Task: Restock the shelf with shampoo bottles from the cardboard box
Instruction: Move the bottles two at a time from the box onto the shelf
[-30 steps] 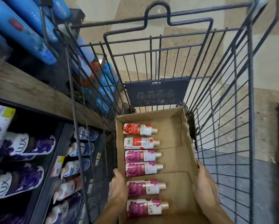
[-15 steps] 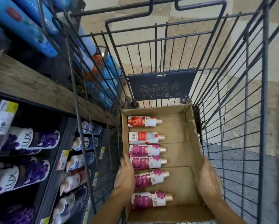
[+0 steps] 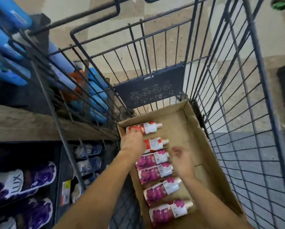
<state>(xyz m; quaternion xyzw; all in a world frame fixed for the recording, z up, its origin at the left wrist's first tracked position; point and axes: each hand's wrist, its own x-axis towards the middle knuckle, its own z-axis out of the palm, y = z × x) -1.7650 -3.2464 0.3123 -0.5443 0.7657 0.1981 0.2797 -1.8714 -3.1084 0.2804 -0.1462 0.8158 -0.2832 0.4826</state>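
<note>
An open cardboard box (image 3: 192,116) lies in a wire cart. Several shampoo bottles lie in a row along its left side, caps to the right. The two far ones are red and white (image 3: 149,128) (image 3: 157,142); the nearer ones are pink and white (image 3: 152,159). My left hand (image 3: 132,142) reaches deep into the box, its fingertips on the base end of the farthest red bottle and its palm over part of the second. My right hand (image 3: 181,161) hovers, blurred, over the box beside the caps of the middle bottles, holding nothing.
The dark wire cart (image 3: 234,113) rises high around the box on all sides. To the left stands the shelf (image 3: 22,123) with a wooden board, blue bottles (image 3: 11,75) above it and purple Lux bottles (image 3: 22,180) below. Tiled floor lies beyond.
Both hands have left the box's side walls. My left hand moved forward to the farthest red bottle; my right hand swung inward over the box. The view tilted closer.
</note>
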